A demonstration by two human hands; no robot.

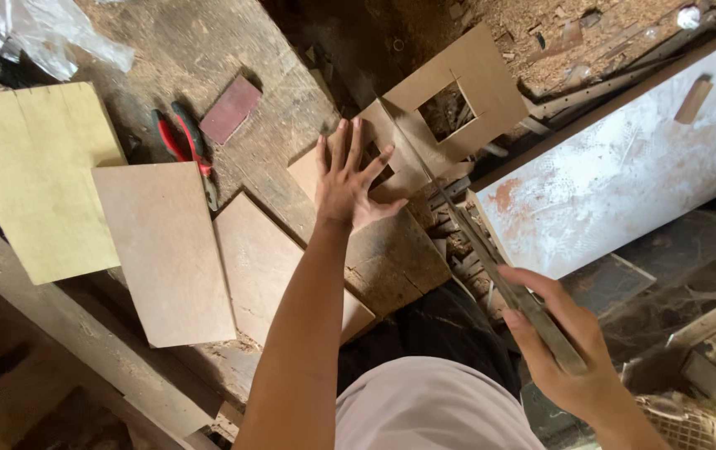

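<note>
My left hand (349,177) lies flat with fingers spread on a brown board (399,142) that has square holes cut in it, pinning it to the worn workbench (208,42). My right hand (570,346) grips the handle end of a long thin saw blade (449,204), which runs up and left across the board's edge beside my left hand.
Flat boards lie on the bench: a yellowish one (33,175) at left, a brown one (166,250) and another (262,262) beside it. Red-handled pliers (187,146), a dark red block (230,108) and a plastic bag (49,33) sit behind. A white scuffed panel (624,167) stands at right.
</note>
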